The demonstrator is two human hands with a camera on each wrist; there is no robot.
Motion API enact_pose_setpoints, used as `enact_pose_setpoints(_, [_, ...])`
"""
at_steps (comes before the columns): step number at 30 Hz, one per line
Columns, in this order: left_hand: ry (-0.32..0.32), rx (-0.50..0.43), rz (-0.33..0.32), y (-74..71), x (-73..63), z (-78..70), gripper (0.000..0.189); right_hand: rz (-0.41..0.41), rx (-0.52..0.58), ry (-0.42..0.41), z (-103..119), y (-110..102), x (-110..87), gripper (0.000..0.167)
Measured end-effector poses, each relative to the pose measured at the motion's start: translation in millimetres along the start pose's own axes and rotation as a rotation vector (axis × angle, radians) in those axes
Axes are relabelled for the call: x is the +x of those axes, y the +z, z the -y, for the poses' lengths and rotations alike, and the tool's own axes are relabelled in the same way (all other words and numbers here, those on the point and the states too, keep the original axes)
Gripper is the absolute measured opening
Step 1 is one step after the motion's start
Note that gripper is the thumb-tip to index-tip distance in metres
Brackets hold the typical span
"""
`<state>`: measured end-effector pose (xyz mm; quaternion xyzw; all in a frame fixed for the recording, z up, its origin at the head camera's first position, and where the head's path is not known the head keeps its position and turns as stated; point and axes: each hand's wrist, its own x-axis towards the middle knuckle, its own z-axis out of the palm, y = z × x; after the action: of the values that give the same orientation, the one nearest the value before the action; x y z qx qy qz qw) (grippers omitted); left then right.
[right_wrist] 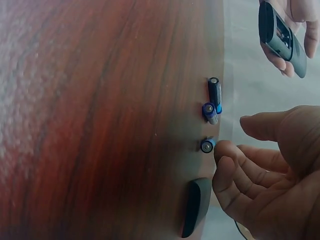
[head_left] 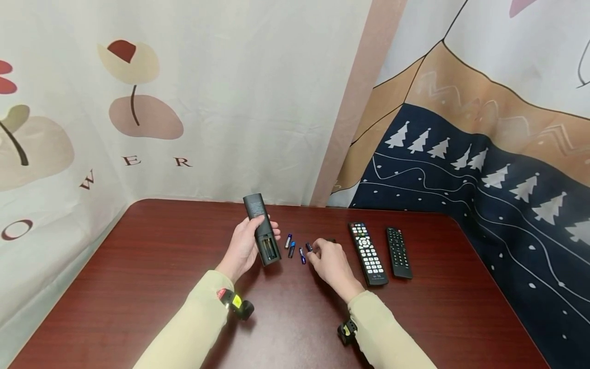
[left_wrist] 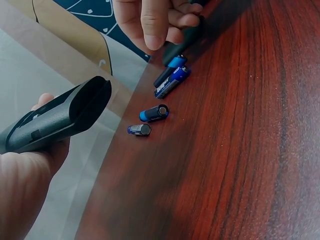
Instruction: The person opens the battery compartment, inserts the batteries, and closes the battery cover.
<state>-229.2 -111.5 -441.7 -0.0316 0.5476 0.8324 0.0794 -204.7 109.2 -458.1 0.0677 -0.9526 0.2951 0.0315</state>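
Observation:
My left hand (head_left: 244,246) grips a black remote control (head_left: 255,207), its back turned up and its battery bay uncovered at the near end. The thumb lies across the remote's back. To its right, several small blue-and-black batteries (head_left: 292,249) lie loose on the table. My right hand (head_left: 331,261) hovers low at the rightmost battery (head_left: 309,247), fingertips right beside it. In the right wrist view, the thumb (right_wrist: 260,125) stands apart from the loosely bent fingers, with nothing between them. A small dark cover-like piece (right_wrist: 197,207) lies by that hand, mostly hidden behind it in the head view.
Two more black remotes lie face up to the right: a larger one with white keys (head_left: 369,254) and a slimmer one (head_left: 398,252). The dark red wooden table (head_left: 286,323) backs onto a pale printed curtain (head_left: 253,102), with a navy tree-patterned cloth (head_left: 461,189) at the right.

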Motion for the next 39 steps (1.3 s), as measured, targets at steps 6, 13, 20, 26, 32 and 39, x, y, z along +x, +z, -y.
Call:
enact_pose_setpoints(6, [-0.002, 0.004, 0.004, -0.7, 1.0, 1.2, 0.044, 0.011, -0.044, -0.016, 6, 4, 2.0, 0.014])
enact_pose_setpoints(13, [0.000, 0.003, 0.008, -1.7, 2.1, 2.2, 0.044, 0.037, -0.051, -0.019, 13, 10, 3.7, 0.010])
enact_pose_setpoints(20, [0.004, 0.001, 0.011, -1.4, 2.1, 2.2, 0.042, 0.033, -0.095, -0.068, 15, 15, 4.4, 0.012])
enact_pose_setpoints(26, [-0.001, 0.016, 0.011, -1.2, 2.1, 1.5, 0.044, 0.024, -0.148, -0.105, 17, 18, 3.5, 0.015])
enact_pose_setpoints(32, [0.000, 0.016, 0.009, -1.0, 2.9, 1.6, 0.044, -0.011, -0.213, -0.133, 18, 22, 2.2, 0.015])
enact_pose_setpoints(39, [0.016, -0.008, 0.013, -0.1, 3.7, 2.9, 0.040, -0.033, -0.249, -0.128, 17, 28, 3.8, 0.015])
